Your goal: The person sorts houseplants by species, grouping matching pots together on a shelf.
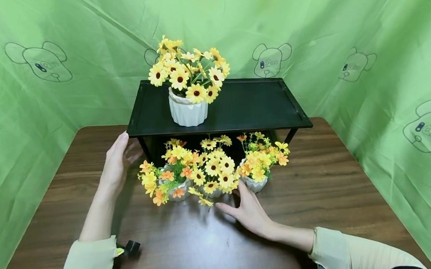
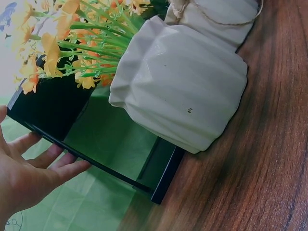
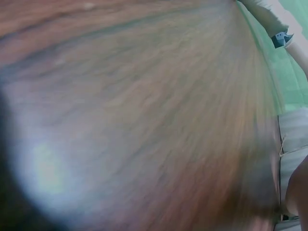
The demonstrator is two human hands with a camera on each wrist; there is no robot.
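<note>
A black shelf stands on the wooden table. My left hand touches its left front corner with the thumb, and its fingers lie along the leg in the left wrist view. Below the shelf's front edge are three white pots of artificial flowers: the left pot, the middle pot and the right pot. My right hand is low between the middle and right pots, thumb and index finger spread. Leaves hide some fingertips; the right wrist view is blurred, with a twine-tied pot at its edge.
A fourth pot with yellow daisies stands on the left half of the shelf top. Green cloth printed with bear heads surrounds the brown table at the back and sides.
</note>
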